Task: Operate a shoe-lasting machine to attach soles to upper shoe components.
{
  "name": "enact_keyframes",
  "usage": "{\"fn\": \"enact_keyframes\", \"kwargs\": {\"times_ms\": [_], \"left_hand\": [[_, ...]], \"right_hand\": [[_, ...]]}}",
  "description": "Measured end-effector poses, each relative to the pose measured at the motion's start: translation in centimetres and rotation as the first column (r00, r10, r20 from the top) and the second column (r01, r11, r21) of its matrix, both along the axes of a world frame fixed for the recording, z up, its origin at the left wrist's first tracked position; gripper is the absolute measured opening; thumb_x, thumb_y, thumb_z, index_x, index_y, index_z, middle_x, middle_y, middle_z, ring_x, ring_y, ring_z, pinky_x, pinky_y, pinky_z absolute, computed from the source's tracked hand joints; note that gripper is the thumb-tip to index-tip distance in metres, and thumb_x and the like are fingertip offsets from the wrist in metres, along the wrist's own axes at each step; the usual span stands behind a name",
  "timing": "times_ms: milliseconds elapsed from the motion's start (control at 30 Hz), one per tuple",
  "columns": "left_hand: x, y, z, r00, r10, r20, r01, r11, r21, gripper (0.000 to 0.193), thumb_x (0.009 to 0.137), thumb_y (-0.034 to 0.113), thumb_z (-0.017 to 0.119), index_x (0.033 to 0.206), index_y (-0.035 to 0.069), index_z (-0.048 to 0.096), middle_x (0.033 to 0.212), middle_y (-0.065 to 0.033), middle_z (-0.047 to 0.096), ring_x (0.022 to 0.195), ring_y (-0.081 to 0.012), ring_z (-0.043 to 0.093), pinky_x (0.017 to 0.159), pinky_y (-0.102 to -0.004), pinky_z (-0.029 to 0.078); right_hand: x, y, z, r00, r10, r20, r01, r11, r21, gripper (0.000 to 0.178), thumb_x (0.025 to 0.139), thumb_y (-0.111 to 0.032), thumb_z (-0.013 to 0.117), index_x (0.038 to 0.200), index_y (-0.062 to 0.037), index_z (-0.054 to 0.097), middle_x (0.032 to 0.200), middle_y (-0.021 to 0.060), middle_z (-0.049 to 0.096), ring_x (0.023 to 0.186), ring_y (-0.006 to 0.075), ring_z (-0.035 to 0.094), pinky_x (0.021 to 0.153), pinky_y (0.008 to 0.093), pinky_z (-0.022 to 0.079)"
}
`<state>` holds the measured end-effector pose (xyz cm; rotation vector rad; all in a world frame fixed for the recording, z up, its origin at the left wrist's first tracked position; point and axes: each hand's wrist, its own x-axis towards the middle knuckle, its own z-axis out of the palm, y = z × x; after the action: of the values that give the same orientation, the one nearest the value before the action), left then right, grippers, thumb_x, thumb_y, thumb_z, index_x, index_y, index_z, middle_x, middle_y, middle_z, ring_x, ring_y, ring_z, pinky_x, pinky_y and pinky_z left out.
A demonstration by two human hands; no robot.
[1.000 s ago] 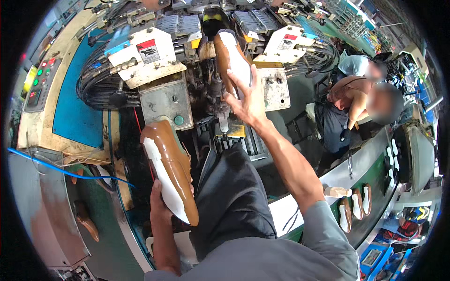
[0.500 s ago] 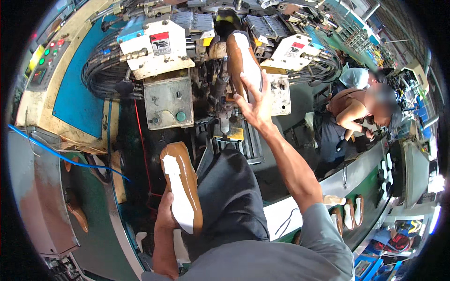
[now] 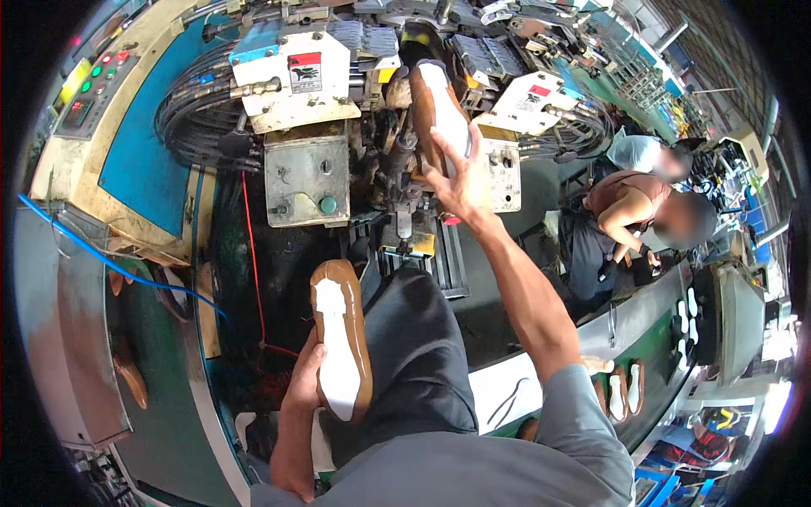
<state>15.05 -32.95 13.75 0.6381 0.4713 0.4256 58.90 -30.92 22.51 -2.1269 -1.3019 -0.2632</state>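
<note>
My left hand (image 3: 302, 382) grips a brown shoe (image 3: 340, 348) on its last, white sole side up, held low beside my dark trouser leg. My right hand (image 3: 456, 173) reaches up and forward with its fingers around a second brown shoe (image 3: 439, 106), also white sole outward, which stands in the middle of the big lasting machine (image 3: 308, 177). The toe end of that shoe sits among the machine's clamps and is partly hidden.
The machine has a panel of coloured buttons (image 3: 93, 80) at the left, black hoses and a blue cable (image 3: 110, 262). At the right a person (image 3: 634, 211) bends over a green conveyor (image 3: 667, 338) carrying several shoes. More brown shoes lie at the lower left (image 3: 131, 380).
My left hand has brought its shoe lower and closer to my leg. My right hand stays on the shoe in the machine.
</note>
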Motion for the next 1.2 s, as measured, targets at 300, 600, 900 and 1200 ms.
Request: {"fn": "enact_keyframes", "kwargs": {"times_ms": [300, 600, 900, 1200], "left_hand": [[-0.4, -1.1, -1.5, 1.0, 0.009, -0.022, -0.009, 1.0, 0.002, 0.076, 0.11, 0.034, 0.058, 0.173, 0.004, 0.027, 0.162, -0.0138, 0.052, 0.145, -0.0258, 0.056, 0.121, -0.0422, 0.046], [2.5, -0.6, 0.2, 0.99, -0.016, -0.138, 0.013, 1.0, -0.018, 0.072, 0.111, 0.028, 0.059, 0.172, 0.004, 0.029, 0.162, -0.0125, 0.052, 0.146, -0.0246, 0.054, 0.122, -0.0408, 0.044], [7.9, 0.9, 2.9, 0.946, -0.031, -0.323, 0.121, 0.957, 0.264, 0.085, 0.102, 0.005, 0.068, 0.173, 0.001, 0.022, 0.171, -0.0124, 0.04, 0.155, -0.0228, 0.042, 0.128, -0.0388, 0.036], [11.0, 0.7, 0.8, 0.851, 0.22, -0.477, 0.203, 0.7, 0.685, 0.097, 0.091, 0.0, 0.078, 0.172, 0.001, 0.025, 0.172, -0.0206, 0.039, 0.159, -0.03, 0.04, 0.13, -0.0423, 0.034]], "right_hand": [[-1.3, -0.7, -0.2, 0.998, -0.052, 0.042, 0.058, 0.985, -0.165, 0.078, 0.087, -0.036, 0.085, 0.159, -0.0365, 0.057, 0.173, 0.0381, 0.019, 0.143, 0.062, 0.041, 0.122, 0.0621, 0.039], [-4.3, 1.4, -2.5, 0.969, 0.013, 0.249, -0.024, 0.999, 0.043, 0.079, 0.083, -0.033, 0.084, 0.157, -0.0195, 0.059, 0.168, 0.0427, 0.026, 0.158, 0.0599, 0.023, 0.129, 0.0654, 0.025], [-0.5, 5.0, -1.1, 0.941, -0.012, 0.339, -0.002, 0.999, 0.04, 0.077, 0.087, -0.036, 0.082, 0.159, -0.0241, 0.056, 0.164, 0.0364, 0.037, 0.157, 0.0523, 0.031, 0.129, 0.061, 0.025], [4.6, 12.7, 1.7, 0.949, -0.056, 0.309, 0.039, 0.997, 0.061, 0.071, 0.089, -0.034, 0.076, 0.154, -0.0114, 0.058, 0.157, 0.0328, 0.047, 0.15, 0.049, 0.039, 0.126, 0.0576, 0.031]]}}
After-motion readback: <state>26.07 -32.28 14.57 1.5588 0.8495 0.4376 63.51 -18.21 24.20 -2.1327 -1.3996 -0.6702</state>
